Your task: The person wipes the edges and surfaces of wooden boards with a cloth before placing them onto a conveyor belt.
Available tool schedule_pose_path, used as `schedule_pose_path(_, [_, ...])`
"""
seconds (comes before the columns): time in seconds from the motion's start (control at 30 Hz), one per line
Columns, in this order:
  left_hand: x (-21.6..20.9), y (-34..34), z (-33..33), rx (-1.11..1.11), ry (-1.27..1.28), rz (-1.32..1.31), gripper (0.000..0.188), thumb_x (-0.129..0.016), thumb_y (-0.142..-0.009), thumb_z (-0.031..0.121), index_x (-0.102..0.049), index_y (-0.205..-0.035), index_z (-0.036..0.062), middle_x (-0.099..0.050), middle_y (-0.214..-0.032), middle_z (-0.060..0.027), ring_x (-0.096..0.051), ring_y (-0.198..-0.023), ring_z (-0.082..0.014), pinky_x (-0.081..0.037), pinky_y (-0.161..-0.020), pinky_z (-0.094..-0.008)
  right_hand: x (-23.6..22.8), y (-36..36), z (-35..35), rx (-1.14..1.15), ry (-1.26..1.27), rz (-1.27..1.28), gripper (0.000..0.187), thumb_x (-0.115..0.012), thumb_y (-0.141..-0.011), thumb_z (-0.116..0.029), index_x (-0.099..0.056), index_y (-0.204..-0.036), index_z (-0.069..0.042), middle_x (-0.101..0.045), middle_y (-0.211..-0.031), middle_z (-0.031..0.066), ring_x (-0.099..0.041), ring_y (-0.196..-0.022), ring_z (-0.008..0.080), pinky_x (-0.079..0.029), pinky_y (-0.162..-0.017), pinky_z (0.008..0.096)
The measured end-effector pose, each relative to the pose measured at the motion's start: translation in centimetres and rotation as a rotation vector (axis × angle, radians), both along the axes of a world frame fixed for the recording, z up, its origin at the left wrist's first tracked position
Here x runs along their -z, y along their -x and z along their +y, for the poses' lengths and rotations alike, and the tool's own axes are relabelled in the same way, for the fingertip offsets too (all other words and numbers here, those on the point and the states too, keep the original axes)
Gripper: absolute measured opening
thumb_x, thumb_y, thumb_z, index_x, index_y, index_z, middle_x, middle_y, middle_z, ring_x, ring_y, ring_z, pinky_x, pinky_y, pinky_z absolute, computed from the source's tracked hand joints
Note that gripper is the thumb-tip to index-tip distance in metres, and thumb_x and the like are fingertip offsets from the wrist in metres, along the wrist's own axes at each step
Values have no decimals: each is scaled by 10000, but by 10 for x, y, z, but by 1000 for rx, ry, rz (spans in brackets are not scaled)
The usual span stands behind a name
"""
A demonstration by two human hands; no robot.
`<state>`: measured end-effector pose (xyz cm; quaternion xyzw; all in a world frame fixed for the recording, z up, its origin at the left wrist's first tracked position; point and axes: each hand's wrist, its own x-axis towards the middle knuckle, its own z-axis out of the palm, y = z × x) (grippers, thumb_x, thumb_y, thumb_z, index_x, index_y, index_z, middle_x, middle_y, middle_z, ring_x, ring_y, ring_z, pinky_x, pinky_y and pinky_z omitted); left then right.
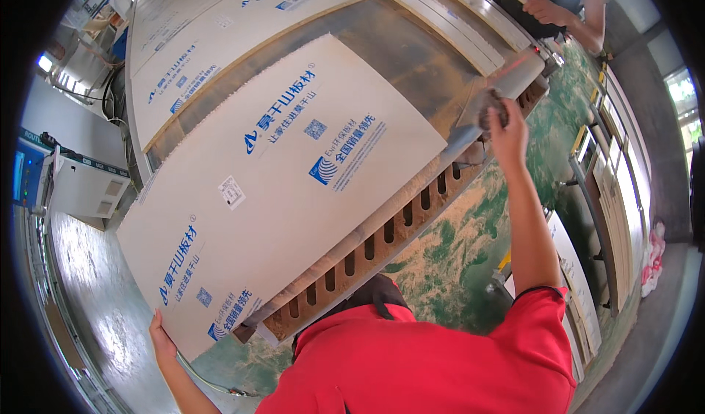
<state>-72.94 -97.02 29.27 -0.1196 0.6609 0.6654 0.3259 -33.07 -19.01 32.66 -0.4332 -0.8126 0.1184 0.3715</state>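
A large pale board with blue print (286, 171) lies at a slant on the dusty machine table, its near left corner reaching past the table's edge. My left hand (163, 338) grips that board at its left edge, with part of the fingers hidden by it. Off to the right, my right hand (510, 136) is closed around a dark, rough-looking wad (493, 109), perhaps a rag or brush; its kind is unclear. The wad is over the right end of the table edge, apart from the board.
More printed boards (220, 39) lie farther back, and narrow strips (433, 17) at the far right. Below the near edge runs a slotted rail (367, 249). Sawdust covers parts of the green floor (455, 267). Another person's hand (549, 11) holds a pole at the upper right. Panels lean on a rack (598, 208).
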Motion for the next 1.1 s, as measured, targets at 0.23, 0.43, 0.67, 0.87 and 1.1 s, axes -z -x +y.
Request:
schedule_pose_path(0.23, [-9, 4, 1, 56, 164, 121, 548, -584, -995, 377, -504, -1348, -34, -622, -1265, -132, -581, -1175, -228, -449, -1007, -346, 16, 123, -94, -535, 126, -361, 215, -621, -932, -185, -588, -1115, -76, -660, -1050, 156, -643, -942, 389, -520, -790, 459])
schedule_pose_path(0.43, [-15, -9, 19, -102, 285, 169, 560, -577, -1007, 372, -486, -1345, -65, -604, -1276, -136, -576, -1152, -215, -438, -991, -338, 30, 190, -52, -335, -137, -508, 134, -608, -933, -176, -556, -1016, -86, -651, -968, 122, -658, -905, 341, -527, -756, 458])
schedule_pose_path(0.67, [6, -5, 13, 4, 874, 388, 658, -495, -1029, 463, -405, -1408, -67, -550, -1342, -226, -548, -1214, -298, -417, -1024, -374, 47, 311, 9, -190, -168, -488, 149, -601, -935, -199, -569, -1013, -76, -672, -997, 127, -665, -950, 344, -538, -782, 455])
schedule_pose_path(0.87, [28, -18, 21, -145, 1024, 511, 657, -430, -1046, 491, -377, -1444, -30, -557, -1337, -250, -564, -1194, -360, -433, -996, -404, 57, 398, 48, -232, -91, -432, 209, -592, -926, -186, -618, -1103, -77, -680, -1052, 151, -655, -994, 363, -528, -844, 459])
schedule_pose_path(1.1, [15, -24, 38, -142, 1035, 527, 511, -418, -1057, 460, -466, -1290, 7, -618, -1091, -237, -605, -972, -356, -462, -867, -419, 45, 416, 45, -402, -64, -581, 253, -588, -883, -114, -630, -1126, -58, -668, -1104, 186, -632, -1053, 381, -510, -900, 467])
